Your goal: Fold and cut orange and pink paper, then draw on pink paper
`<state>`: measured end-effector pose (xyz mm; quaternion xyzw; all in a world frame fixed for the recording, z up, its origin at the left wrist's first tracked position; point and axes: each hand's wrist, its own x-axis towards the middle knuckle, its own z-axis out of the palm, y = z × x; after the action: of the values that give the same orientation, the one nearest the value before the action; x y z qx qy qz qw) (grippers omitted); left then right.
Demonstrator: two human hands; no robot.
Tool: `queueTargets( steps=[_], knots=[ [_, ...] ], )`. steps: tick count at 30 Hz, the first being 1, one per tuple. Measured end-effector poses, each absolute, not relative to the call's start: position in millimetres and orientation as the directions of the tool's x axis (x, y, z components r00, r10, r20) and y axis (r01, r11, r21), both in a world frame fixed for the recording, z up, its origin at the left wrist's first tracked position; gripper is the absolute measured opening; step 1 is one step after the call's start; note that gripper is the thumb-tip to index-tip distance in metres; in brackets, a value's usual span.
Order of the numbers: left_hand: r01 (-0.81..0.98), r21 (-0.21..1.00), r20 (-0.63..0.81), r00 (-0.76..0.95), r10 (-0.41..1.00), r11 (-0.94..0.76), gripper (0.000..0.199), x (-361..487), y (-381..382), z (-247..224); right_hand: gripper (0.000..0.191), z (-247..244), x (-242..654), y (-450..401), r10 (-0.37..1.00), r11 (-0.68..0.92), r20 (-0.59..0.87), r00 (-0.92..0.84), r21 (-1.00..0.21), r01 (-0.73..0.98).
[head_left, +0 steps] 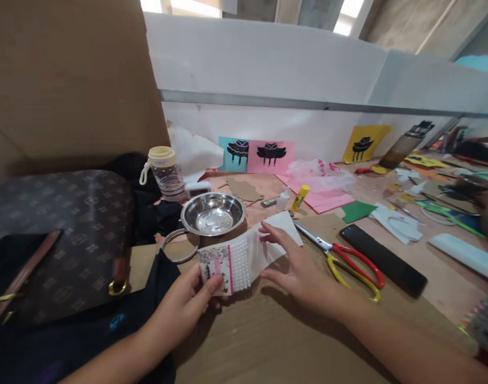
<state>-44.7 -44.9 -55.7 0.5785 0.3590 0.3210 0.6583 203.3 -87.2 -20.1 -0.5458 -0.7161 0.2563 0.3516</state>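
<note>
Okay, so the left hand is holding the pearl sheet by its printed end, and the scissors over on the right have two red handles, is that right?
Not quite: in the head view, one handle of the scissors is red and the other yellow. The rest holds: the left hand is holding the pearl sheet by its printed end.

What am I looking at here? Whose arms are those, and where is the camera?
There's no robot here. A person wears the camera on their head, looking forward and down, so their own arms come in from the bottom. Their left hand holds a pack of white pearl-like beads. Their right hand is open beside it; I can't tell whether it touches. On the table around them are a shiny metal bowl, scissors and a yellow glue stick.
</note>
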Motion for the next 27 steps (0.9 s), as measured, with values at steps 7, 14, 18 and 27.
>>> queueTargets(
  steps=[7, 14, 18, 27],
  knots=[
    [0.009, 0.99, -0.127, 0.5, 0.857, 0.141, 0.043, -45.0, -43.4, -52.9, 0.062, -26.9, 212.0, -81.6, 0.991, 0.128, 0.137, 0.004, -0.937, 0.325],
    [-0.009, 0.981, -0.164, 0.488, 0.857, 0.193, 0.043, -45.0, -42.1, -50.0, 0.033, -19.6, 214.2, -85.5, 0.998, 0.048, 0.06, 0.01, -0.875, 0.482],
    [-0.013, 0.982, -0.161, 0.483, 0.861, 0.19, 0.044, -44.8, -41.6, -50.4, 0.022, -16.1, 213.4, -84.7, 1.0, 0.01, 0.016, 0.008, -0.857, 0.515],
    [-0.002, 0.982, -0.167, 0.475, 0.864, 0.191, 0.042, -44.5, -42.5, -46.4, 0.018, -14.5, 217.9, -81.4, 0.996, -0.078, -0.054, 0.066, -0.89, 0.45]
  ],
)
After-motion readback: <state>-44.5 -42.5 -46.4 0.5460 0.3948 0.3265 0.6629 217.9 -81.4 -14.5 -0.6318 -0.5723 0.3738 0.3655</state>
